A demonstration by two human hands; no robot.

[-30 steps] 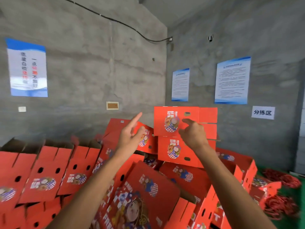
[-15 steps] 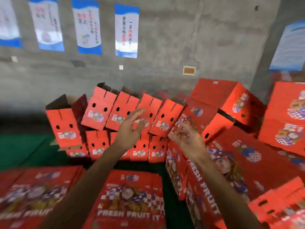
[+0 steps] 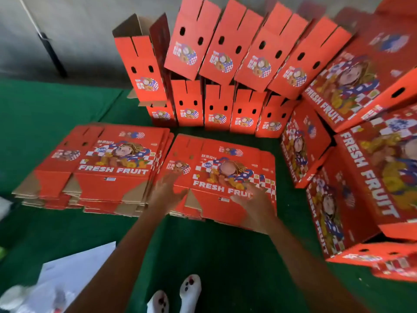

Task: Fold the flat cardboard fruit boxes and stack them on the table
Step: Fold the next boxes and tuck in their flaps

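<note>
Two stacks of flat red "FRESH FRUIT" cardboard boxes lie on the green floor covering: the left stack (image 3: pixel 106 163) and the right stack (image 3: pixel 223 175). My left hand (image 3: pixel 168 190) is over the near left corner of the right stack, fingers spread and empty. Over that stack's near right part hovers my right hand (image 3: pixel 252 198), fingers also straight and blurred by motion. Whether either hand touches the top sheet cannot be told. Folded red boxes (image 3: pixel 225 62) stand in two rows behind the stacks.
More folded boxes (image 3: pixel 365 159) pile up at the right, leaning against each other. White sheets (image 3: pixel 74 269) lie on the green floor covering (image 3: pixel 45 114) at the near left. My white shoes (image 3: pixel 178 294) show at the bottom. A grey wall with a dark pole (image 3: pixel 52 53) is behind.
The view has swung from the piled boxes on the wall side down to the flat stacks. Both empty hands have dropped from in front of the folded boxes to over the right flat stack.
</note>
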